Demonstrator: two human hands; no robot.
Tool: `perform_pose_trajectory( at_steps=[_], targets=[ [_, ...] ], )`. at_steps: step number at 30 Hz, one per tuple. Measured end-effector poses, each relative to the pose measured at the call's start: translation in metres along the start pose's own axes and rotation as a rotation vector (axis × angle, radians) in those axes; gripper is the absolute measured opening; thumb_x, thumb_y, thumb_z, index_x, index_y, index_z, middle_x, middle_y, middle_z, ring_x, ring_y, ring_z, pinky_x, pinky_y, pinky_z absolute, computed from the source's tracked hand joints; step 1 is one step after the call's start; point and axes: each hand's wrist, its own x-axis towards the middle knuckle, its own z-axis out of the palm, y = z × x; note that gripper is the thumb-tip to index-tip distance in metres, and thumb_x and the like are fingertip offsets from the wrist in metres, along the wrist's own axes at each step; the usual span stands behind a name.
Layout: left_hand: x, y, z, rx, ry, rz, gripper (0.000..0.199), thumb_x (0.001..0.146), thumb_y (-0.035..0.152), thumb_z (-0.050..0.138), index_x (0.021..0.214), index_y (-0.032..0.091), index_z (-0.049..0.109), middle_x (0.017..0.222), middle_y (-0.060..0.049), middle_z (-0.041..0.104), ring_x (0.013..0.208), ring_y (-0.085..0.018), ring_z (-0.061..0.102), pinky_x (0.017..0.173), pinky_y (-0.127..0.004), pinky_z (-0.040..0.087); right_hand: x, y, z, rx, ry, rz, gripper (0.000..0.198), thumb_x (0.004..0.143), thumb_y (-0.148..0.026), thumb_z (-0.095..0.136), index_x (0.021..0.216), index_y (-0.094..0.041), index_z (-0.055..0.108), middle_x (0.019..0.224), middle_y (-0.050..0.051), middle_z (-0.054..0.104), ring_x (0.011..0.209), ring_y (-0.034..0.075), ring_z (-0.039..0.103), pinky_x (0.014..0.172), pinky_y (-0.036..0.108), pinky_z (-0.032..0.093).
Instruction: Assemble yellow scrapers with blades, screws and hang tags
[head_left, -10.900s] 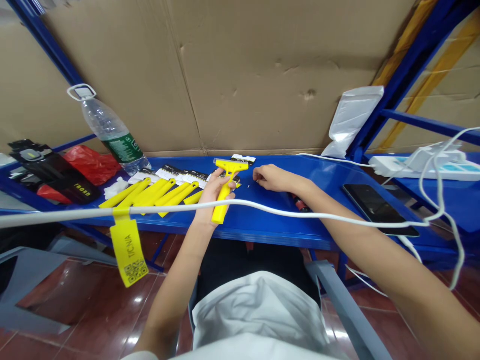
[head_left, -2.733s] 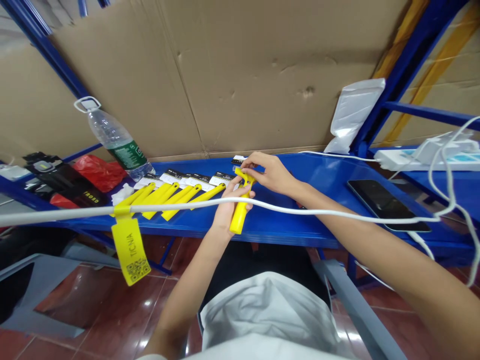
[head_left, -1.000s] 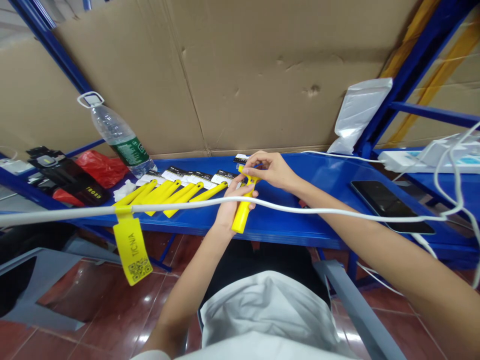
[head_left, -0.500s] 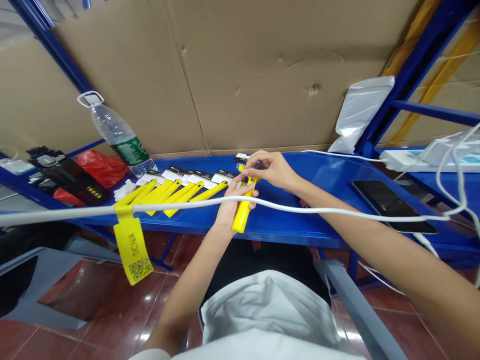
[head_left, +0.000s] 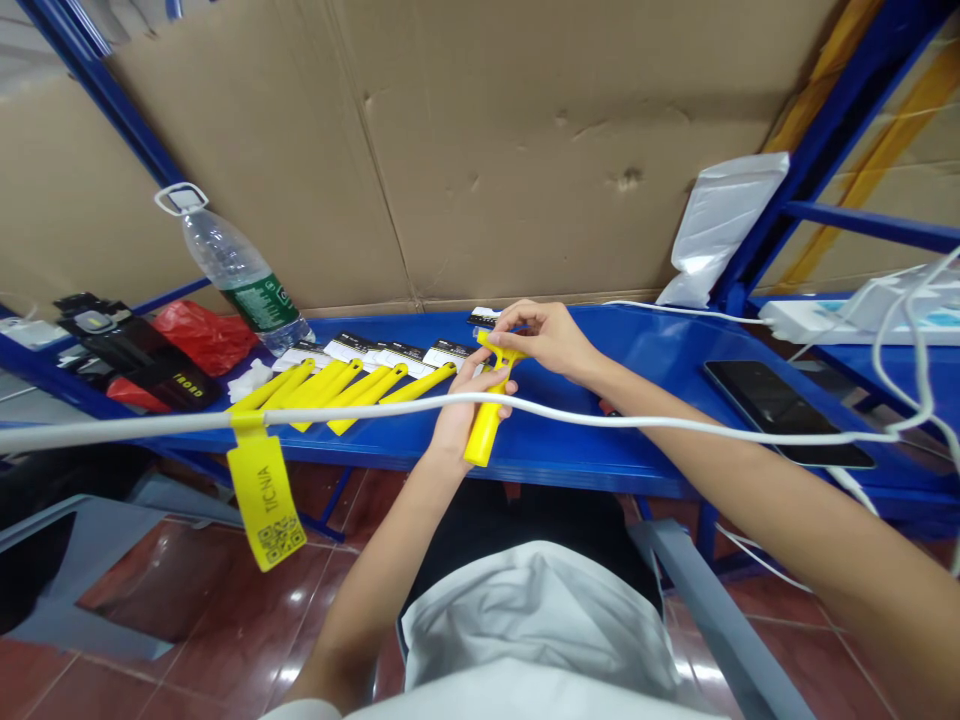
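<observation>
My left hand [head_left: 459,410] is closed around the shaft of a yellow T-shaped tool with a round handle [head_left: 486,432], which looks like a scraper. The handle's end points down toward me, and the crosswise head faces away. At that head, my right hand [head_left: 541,338] is closed in a pinch, its fingertips on the head's upper edge. Whether something small also sits between those fingertips is hidden. Left of my hands, several similar yellow handles [head_left: 367,398] lie slanted in a row, with black-and-white cards [head_left: 448,354] at their far ends.
A white cable [head_left: 675,420] crosses in front of my arms, carrying a yellow tag [head_left: 266,500]. On the blue table [head_left: 660,370] are a phone [head_left: 784,410] at right and a water bottle [head_left: 247,275] at left. A black box [head_left: 142,355] and red bag [head_left: 202,340] are farther left. Cardboard stands behind.
My right fingertips have shifted slightly at the tool's head, and more of its yellow edge shows. My left hand keeps the same hold on the shaft.
</observation>
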Motion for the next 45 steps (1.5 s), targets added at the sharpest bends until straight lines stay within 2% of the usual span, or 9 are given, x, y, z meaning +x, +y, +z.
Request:
perform_pose_trajectory(
  at_steps=[6, 11, 21, 26, 34, 40, 45],
  targets=[
    [0.0019, -0.0025, -0.0030, -0.003, -0.031, 0.020, 0.062, 0.086, 0.009, 0.083, 0.142, 0.022, 0.062, 0.115, -0.009, 0.074, 0.074, -0.012, 0.072, 0.049, -0.016, 0.049, -0.0005, -0.0036, 0.0010, -0.005, 0.029, 0.029, 0.053, 0.073, -0.073, 0.096, 0.080, -0.023, 0.080, 0.097, 0.007, 0.077, 0.085, 0.021, 0.069, 0.074, 0.037, 0.058],
    [0.0005, -0.0013, -0.0010, 0.000, -0.017, 0.010, 0.063, 0.086, 0.009, 0.083, 0.143, 0.022, 0.061, 0.112, -0.007, 0.074, 0.074, -0.012, 0.071, 0.049, -0.016, 0.049, -0.0012, -0.0076, 0.0008, 0.011, 0.041, 0.064, 0.056, 0.072, -0.075, 0.095, 0.077, -0.022, 0.078, 0.094, 0.006, 0.076, 0.084, 0.020, 0.067, 0.072, 0.034, 0.057],
    [0.0003, -0.0002, 0.0002, -0.004, -0.007, 0.005, 0.063, 0.084, 0.008, 0.083, 0.142, 0.021, 0.061, 0.106, -0.005, 0.072, 0.073, -0.013, 0.071, 0.047, -0.016, 0.048, 0.0002, -0.0056, -0.0024, -0.068, 0.022, 0.038, 0.052, 0.070, -0.075, 0.095, 0.072, -0.024, 0.082, 0.105, 0.008, 0.079, 0.097, 0.024, 0.072, 0.091, 0.040, 0.060],
    [0.0009, -0.0009, -0.0010, 0.003, -0.031, -0.003, 0.060, 0.085, 0.009, 0.084, 0.140, 0.022, 0.062, 0.108, -0.006, 0.073, 0.074, -0.012, 0.072, 0.049, -0.015, 0.049, 0.0000, -0.0062, -0.0023, -0.056, 0.018, 0.022, 0.046, 0.072, -0.068, 0.097, 0.074, -0.025, 0.083, 0.099, 0.007, 0.079, 0.091, 0.022, 0.071, 0.084, 0.038, 0.058],
    [0.0012, -0.0008, -0.0007, -0.001, -0.038, -0.019, 0.062, 0.084, 0.008, 0.084, 0.140, 0.021, 0.062, 0.113, -0.008, 0.073, 0.074, -0.012, 0.072, 0.048, -0.016, 0.049, -0.0006, -0.0087, -0.0012, -0.016, -0.015, 0.042, 0.053, 0.070, -0.072, 0.097, 0.076, -0.022, 0.080, 0.087, 0.005, 0.077, 0.079, 0.019, 0.068, 0.074, 0.035, 0.054],
    [0.0015, -0.0009, -0.0009, -0.020, -0.015, -0.019, 0.059, 0.086, 0.007, 0.083, 0.139, 0.021, 0.063, 0.107, -0.006, 0.072, 0.073, -0.011, 0.070, 0.047, -0.015, 0.047, -0.0013, -0.0085, -0.0009, -0.071, -0.011, -0.007, 0.054, 0.076, -0.076, 0.092, 0.077, -0.024, 0.081, 0.094, 0.007, 0.076, 0.083, 0.020, 0.067, 0.077, 0.038, 0.057],
    [0.0023, -0.0020, -0.0002, -0.047, 0.019, -0.021, 0.061, 0.085, 0.005, 0.081, 0.139, 0.022, 0.060, 0.099, -0.003, 0.069, 0.073, -0.011, 0.070, 0.047, -0.013, 0.045, -0.0035, -0.0082, -0.0013, -0.063, -0.033, 0.011, 0.055, 0.077, -0.079, 0.090, 0.082, -0.024, 0.083, 0.104, 0.009, 0.075, 0.089, 0.023, 0.069, 0.075, 0.039, 0.063]
  ],
)
